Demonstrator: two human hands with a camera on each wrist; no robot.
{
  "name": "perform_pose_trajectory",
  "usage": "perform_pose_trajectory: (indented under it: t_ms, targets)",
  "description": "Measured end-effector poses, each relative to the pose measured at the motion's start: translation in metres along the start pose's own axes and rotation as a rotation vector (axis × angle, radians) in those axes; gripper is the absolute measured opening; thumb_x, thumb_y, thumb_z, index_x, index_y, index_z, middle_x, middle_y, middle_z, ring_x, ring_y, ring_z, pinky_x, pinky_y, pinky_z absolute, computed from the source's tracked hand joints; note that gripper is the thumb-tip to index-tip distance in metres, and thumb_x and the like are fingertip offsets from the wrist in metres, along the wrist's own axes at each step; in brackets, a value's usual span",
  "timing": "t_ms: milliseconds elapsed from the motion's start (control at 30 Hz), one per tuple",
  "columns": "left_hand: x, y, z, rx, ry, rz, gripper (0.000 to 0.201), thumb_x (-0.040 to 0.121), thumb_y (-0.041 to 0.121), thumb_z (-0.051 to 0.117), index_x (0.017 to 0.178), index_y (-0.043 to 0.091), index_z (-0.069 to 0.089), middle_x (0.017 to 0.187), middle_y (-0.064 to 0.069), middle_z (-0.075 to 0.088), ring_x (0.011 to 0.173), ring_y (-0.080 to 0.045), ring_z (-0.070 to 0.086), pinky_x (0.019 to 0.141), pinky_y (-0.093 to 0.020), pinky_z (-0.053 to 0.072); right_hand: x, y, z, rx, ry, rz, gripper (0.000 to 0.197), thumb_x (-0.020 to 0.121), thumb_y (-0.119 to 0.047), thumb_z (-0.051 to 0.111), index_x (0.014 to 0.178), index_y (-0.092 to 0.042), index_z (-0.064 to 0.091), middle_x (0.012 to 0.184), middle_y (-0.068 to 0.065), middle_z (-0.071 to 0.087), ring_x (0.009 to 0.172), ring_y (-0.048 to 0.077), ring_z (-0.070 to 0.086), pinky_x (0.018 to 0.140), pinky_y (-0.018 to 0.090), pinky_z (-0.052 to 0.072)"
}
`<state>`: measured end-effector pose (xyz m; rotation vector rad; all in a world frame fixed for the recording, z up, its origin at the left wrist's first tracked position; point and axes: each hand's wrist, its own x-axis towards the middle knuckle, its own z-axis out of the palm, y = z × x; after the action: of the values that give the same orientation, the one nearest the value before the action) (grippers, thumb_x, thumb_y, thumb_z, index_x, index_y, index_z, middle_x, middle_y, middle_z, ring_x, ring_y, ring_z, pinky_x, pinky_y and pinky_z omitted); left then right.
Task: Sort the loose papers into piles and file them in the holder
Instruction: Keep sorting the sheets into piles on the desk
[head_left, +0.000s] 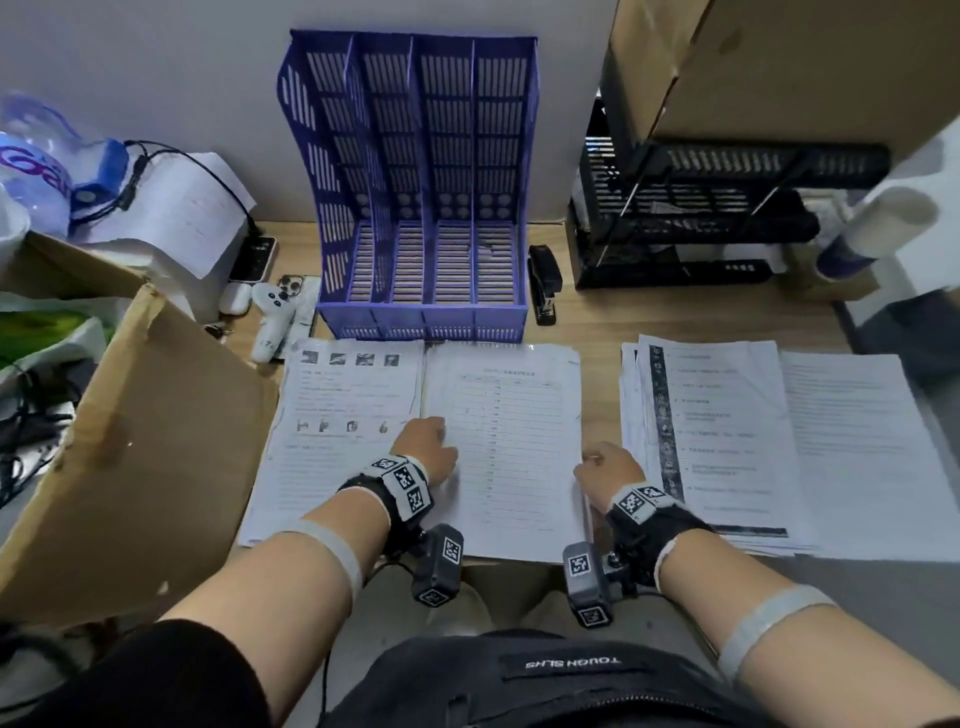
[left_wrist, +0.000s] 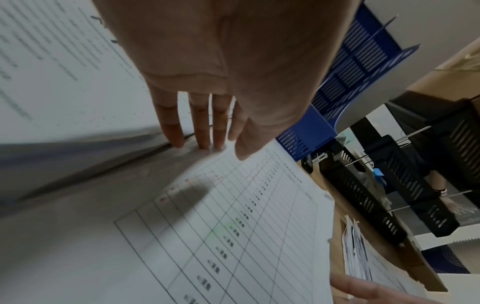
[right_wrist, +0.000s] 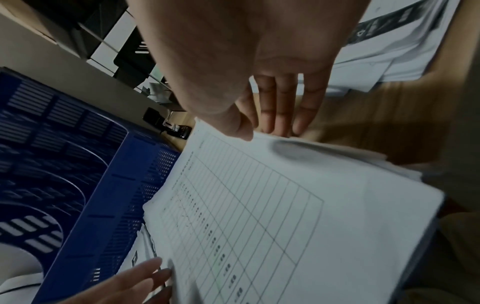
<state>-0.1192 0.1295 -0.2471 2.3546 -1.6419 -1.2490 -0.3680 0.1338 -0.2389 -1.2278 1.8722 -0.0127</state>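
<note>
The blue four-slot file holder stands empty at the back of the desk. Three paper piles lie in front of it: a picture-sheet pile on the left, a table-sheet pile in the middle and a text pile on the right. My left hand holds the middle pile's left edge, with the thumb on top and straight fingers at the edge. At the pile's right edge is my right hand, its thumb on top and its fingers down the side.
A black stapler lies right of the holder, and a black tray rack stands beyond it. A large cardboard flap crowds the left side. A white controller and a phone lie left of the holder. A loose sheet lies far right.
</note>
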Motion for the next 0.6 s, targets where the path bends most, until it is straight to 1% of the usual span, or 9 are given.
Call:
perform_pose_trajectory:
  t_ms: [33,100,167,233,300,333,400,500,600]
  targets:
    - [0.002,0.001,0.001,0.046,0.004,-0.022,0.011,0.089,0.015,0.055,0.096,0.006,0.055,0.114,-0.016,0.062,0.091,-0.028,0.058,0.079,-0.033,0.049,-0.001,0.002,0.001,0.032,0.000,-0.019,0.038,0.088,-0.014,0.052,0.125,-0.014,0.060,0.111,0.005,0.066,0.096,0.023,0.061,0.083,0.027,0.048]
    - [0.004,0.001,0.000,0.088,0.011,-0.045,0.019,0.090,0.017,0.055,0.103,0.004,0.058,0.115,-0.017,0.058,0.095,-0.031,0.060,0.079,-0.034,0.049,-0.003,0.005,0.004,0.104,0.030,-0.037,0.037,0.086,-0.015,0.056,0.123,-0.016,0.060,0.098,-0.001,0.064,0.088,0.018,0.059,0.077,0.023,0.043]
    - [0.005,0.000,0.002,0.105,-0.002,-0.034,0.016,0.089,0.016,0.053,0.099,0.005,0.061,0.113,-0.015,0.060,0.094,-0.029,0.060,0.081,-0.033,0.049,-0.003,0.007,0.006,0.135,0.071,-0.040,0.034,0.084,-0.017,0.061,0.119,-0.016,0.061,0.100,0.000,0.066,0.088,0.016,0.059,0.076,0.022,0.041]
    - [0.006,0.000,0.005,0.070,-0.040,-0.004,0.013,0.090,0.013,0.053,0.092,0.014,0.065,0.108,-0.008,0.063,0.094,-0.025,0.059,0.088,-0.030,0.048,-0.002,0.009,0.005,0.128,0.078,-0.043,0.027,0.084,-0.019,0.065,0.111,-0.015,0.061,0.098,0.001,0.065,0.086,0.016,0.058,0.073,0.021,0.041]
    - [0.004,0.000,0.010,-0.020,-0.094,0.018,0.020,0.092,0.014,0.055,0.105,0.022,0.068,0.109,-0.004,0.065,0.106,-0.020,0.060,0.102,-0.032,0.046,0.000,0.009,0.002,0.082,0.061,-0.049,0.012,0.084,-0.020,0.064,0.095,-0.016,0.060,0.083,-0.002,0.060,0.077,0.017,0.055,0.061,0.023,0.039]
    - [0.004,0.000,0.012,-0.066,-0.105,0.030,0.024,0.092,0.016,0.058,0.114,0.020,0.068,0.116,-0.003,0.067,0.111,-0.020,0.060,0.105,-0.033,0.045,0.000,0.009,0.000,0.060,0.049,-0.046,0.007,0.084,-0.020,0.063,0.083,-0.017,0.057,0.075,-0.002,0.054,0.071,0.017,0.052,0.056,0.024,0.036]
    - [0.002,0.000,0.015,-0.122,-0.078,0.038,0.032,0.092,0.019,0.060,0.124,0.018,0.064,0.124,-0.003,0.066,0.114,-0.021,0.061,0.102,-0.031,0.046,0.003,0.013,-0.001,0.023,0.044,-0.038,0.024,0.085,-0.017,0.059,0.069,-0.018,0.043,0.066,-0.003,0.043,0.061,0.016,0.041,0.052,0.025,0.031]
    - [0.002,-0.001,0.014,-0.158,0.073,-0.019,0.035,0.089,0.012,0.058,0.124,0.017,0.061,0.122,-0.009,0.064,0.102,-0.022,0.062,0.087,-0.026,0.046,0.009,0.022,-0.007,0.058,0.138,0.024,0.026,0.086,-0.008,0.050,0.069,-0.018,0.033,0.066,-0.002,0.035,0.057,0.016,0.033,0.051,0.028,0.026]
    - [0.001,-0.004,0.012,-0.132,0.127,-0.071,0.039,0.087,0.011,0.060,0.125,0.015,0.060,0.122,-0.010,0.061,0.107,-0.027,0.062,0.097,-0.034,0.049,0.011,0.031,-0.015,0.151,0.180,0.123,0.030,0.088,-0.006,0.045,0.069,-0.022,0.028,0.068,-0.002,0.033,0.056,0.014,0.032,0.050,0.028,0.022]
